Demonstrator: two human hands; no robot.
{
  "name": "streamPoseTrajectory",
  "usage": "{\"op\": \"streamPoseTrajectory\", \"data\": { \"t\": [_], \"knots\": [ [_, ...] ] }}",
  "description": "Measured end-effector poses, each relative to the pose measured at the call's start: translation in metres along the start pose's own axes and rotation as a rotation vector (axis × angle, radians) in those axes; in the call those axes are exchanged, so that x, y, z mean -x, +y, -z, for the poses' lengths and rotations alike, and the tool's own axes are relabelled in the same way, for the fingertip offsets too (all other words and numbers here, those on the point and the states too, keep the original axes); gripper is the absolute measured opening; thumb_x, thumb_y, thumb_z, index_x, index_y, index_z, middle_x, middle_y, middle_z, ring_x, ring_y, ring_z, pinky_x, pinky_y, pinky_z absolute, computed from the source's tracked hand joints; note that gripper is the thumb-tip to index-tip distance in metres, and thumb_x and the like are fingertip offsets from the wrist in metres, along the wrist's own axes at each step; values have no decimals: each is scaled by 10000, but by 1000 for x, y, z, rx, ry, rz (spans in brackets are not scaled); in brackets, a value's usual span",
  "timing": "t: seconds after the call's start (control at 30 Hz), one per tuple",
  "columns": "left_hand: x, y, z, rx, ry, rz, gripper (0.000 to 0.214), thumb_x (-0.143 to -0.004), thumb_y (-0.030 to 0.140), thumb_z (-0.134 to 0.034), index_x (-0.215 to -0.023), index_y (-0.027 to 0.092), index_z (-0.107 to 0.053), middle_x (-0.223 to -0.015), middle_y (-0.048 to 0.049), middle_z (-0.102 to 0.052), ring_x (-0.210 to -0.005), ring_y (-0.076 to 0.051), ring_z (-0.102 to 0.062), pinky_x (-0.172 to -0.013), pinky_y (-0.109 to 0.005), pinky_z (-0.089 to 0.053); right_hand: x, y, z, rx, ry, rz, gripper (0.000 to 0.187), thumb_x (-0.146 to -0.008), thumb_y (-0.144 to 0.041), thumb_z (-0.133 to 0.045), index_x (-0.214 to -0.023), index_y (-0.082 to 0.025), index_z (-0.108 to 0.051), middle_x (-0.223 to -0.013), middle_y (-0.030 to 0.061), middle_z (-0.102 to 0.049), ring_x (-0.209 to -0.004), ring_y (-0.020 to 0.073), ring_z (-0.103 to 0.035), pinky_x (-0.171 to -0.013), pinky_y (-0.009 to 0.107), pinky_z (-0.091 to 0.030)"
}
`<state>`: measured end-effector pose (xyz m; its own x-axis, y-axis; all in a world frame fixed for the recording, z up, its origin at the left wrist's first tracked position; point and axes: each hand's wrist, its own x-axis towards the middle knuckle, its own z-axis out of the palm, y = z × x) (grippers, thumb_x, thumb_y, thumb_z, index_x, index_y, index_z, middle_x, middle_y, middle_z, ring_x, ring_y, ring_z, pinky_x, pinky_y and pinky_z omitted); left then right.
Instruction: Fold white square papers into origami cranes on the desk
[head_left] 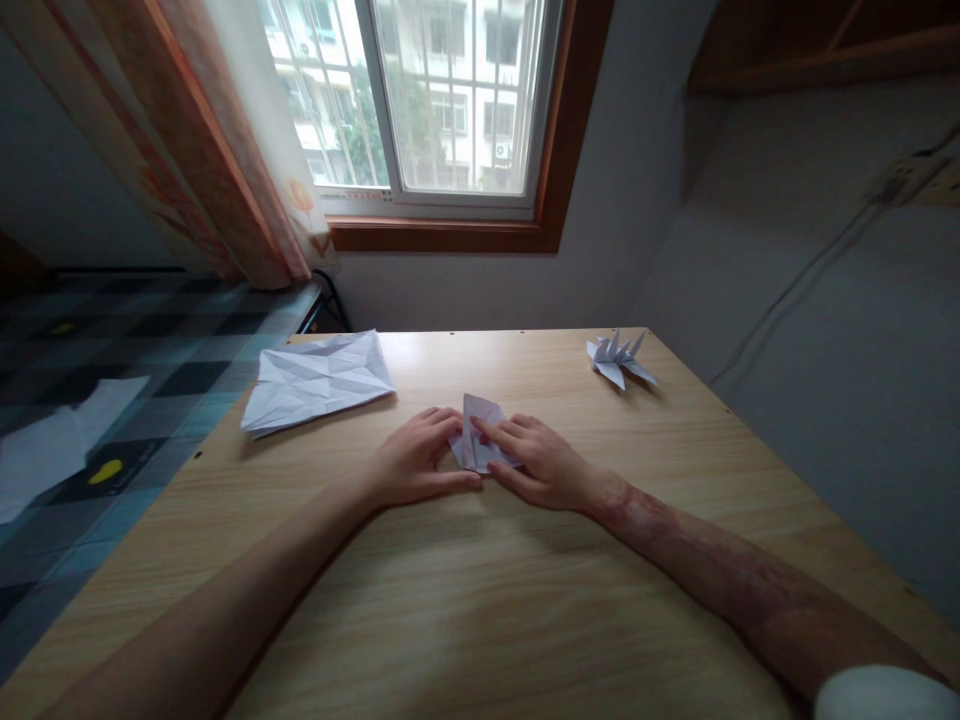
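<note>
A small folded sheet of white paper (474,452) lies at the middle of the wooden table, with one flap standing up. My left hand (412,455) holds its left side, fingers at the far edge and thumb stretched along the near edge. From the right, my right hand (544,462) presses on the paper, its index finger on the folded face and its thumb at the near edge. Some of the paper is hidden under my right fingers.
Creased white sheets (319,380) lie at the table's far left. Folded paper cranes (619,358) sit at the far right. Left of the table (465,610) is a checked bed (187,375) with loose paper (45,460). A window (457,100) and walls bound the far and right sides.
</note>
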<state>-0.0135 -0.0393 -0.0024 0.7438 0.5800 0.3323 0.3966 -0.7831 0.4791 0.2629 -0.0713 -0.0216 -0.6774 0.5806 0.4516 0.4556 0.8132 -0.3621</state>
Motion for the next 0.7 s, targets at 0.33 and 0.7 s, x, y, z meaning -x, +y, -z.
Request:
{"op": "streamPoseTrajectory", "data": {
  "t": [0.33,0.7],
  "knots": [
    [-2,-9,-7,73,52,54,382,-906,542,-887,-1075,232,-740,-1142,-66,-752,-1086,-256,-698,-963,-375,-557,-4,-7,9,-50,-34,29,338,-1146,-251,-506,-1406,-239,-721,-1402,98,-770,-1172,282,-693,-1089,466,-511],
    [-3,-12,-7,100,57,76,385,-972,566,-802,-1164,233,-785,-1213,-112,-771,-1131,-290,-716,-985,-413,-589,-2,-4,7,-80,-13,2,312,-1139,-361,-558,-1369,-205,-700,-1323,120,-781,-1149,300,-684,-1059,474,-526]
  ]
}}
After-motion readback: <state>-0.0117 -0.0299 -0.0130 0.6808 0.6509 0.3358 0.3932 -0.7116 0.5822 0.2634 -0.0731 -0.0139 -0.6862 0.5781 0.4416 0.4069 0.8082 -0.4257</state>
